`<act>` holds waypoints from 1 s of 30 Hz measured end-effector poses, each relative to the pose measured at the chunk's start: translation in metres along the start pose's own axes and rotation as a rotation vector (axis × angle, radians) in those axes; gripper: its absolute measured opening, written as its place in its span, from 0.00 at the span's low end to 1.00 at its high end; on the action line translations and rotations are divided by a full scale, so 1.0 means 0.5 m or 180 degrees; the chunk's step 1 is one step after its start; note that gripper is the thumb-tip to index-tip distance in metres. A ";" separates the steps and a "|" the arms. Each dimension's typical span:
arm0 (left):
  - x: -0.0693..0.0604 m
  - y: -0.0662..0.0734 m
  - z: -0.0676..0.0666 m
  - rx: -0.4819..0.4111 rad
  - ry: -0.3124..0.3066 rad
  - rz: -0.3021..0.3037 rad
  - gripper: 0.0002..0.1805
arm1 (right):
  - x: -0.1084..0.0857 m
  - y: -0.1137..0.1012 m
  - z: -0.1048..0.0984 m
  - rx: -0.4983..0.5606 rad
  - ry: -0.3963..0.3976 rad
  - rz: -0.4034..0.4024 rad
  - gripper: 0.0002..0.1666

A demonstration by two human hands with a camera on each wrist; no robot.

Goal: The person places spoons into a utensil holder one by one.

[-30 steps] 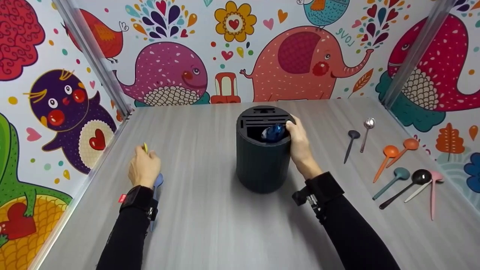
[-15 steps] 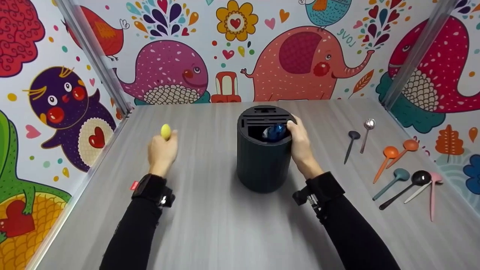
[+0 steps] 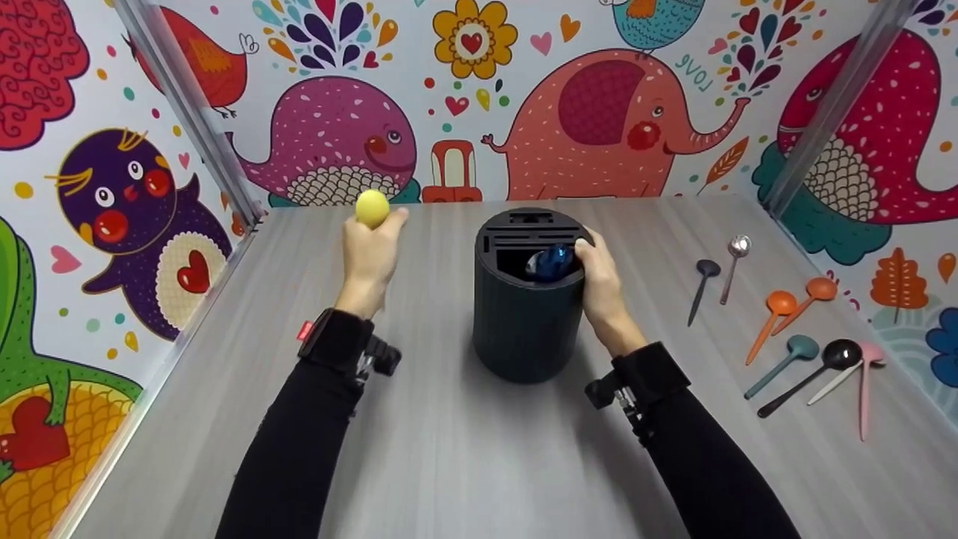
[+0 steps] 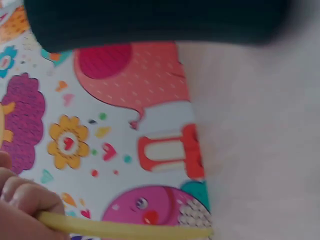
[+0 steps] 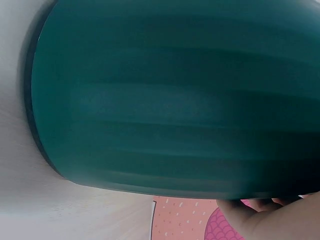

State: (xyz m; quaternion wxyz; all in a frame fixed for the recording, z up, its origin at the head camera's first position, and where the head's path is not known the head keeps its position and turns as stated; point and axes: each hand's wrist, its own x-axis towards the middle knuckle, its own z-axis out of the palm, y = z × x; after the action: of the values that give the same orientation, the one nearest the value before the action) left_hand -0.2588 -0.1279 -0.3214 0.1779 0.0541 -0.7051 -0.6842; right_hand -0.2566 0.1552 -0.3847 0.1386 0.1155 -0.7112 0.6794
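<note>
In the head view my left hand (image 3: 369, 258) grips a yellow spoon (image 3: 372, 208) above the table, its rounded bowl sticking up past the fingers. The left wrist view has the yellow handle (image 4: 125, 229) extending from the curled fingers (image 4: 32, 199). Left of my right hand (image 3: 602, 293) stands a dark round holder (image 3: 526, 329), upright, with slots at the back and a larger opening in front. My right hand grips its rim, thumb at the top edge. Something shiny and blue (image 3: 552, 262) lies inside the front opening. In the right wrist view the holder's ribbed side (image 5: 175, 110) fills most of the picture.
Several spoons and ladles lie on the table's right side, among them a dark spoon (image 3: 706, 271), a silver one (image 3: 739, 247), an orange one (image 3: 780, 303), a teal one (image 3: 801, 346), a black ladle (image 3: 840, 354) and a pink one (image 3: 866, 389). Patterned walls enclose the table (image 3: 426, 464).
My left hand has moved up and right across the table with the yellow spoon, whose bowl shows more fully. A blue utensil seen earlier by the left wrist is out of sight. My right hand stays put.
</note>
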 end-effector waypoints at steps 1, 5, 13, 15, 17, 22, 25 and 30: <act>-0.002 0.010 0.008 -0.0108 -0.0017 0.0022 0.10 | 0.000 0.000 0.000 0.0002 -0.0001 -0.0003 0.31; -0.007 0.045 0.036 -0.0435 0.0004 0.0202 0.08 | 0.001 0.003 -0.001 0.0015 -0.0004 -0.0012 0.31; -0.016 0.104 0.078 -0.0688 -0.0130 0.0576 0.14 | 0.000 0.004 -0.002 0.0004 -0.0016 -0.0053 0.31; -0.018 0.115 0.086 -0.0708 -0.0165 0.0616 0.15 | 0.000 0.004 -0.003 -0.0007 -0.0010 -0.0055 0.31; -0.020 0.123 0.094 -0.0731 -0.0180 0.0626 0.15 | 0.001 0.004 -0.002 -0.0002 -0.0004 -0.0048 0.31; -0.025 0.147 0.116 -0.0747 -0.0224 0.0666 0.15 | 0.001 0.003 -0.001 -0.0018 -0.0003 0.0000 0.31; -0.030 0.169 0.132 -0.0777 -0.0284 0.0718 0.15 | 0.002 0.003 0.000 0.0013 0.0002 0.0001 0.31; -0.042 0.193 0.162 -0.0931 -0.0407 0.0771 0.16 | 0.002 0.004 0.003 0.0060 0.0068 -0.0043 0.30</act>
State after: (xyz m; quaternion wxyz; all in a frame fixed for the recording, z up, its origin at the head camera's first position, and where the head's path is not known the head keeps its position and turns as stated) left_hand -0.2493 -0.0389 -0.2303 0.2199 -0.1011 -0.6094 -0.7550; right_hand -0.2581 0.1538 -0.3861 0.1497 0.1143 -0.7025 0.6863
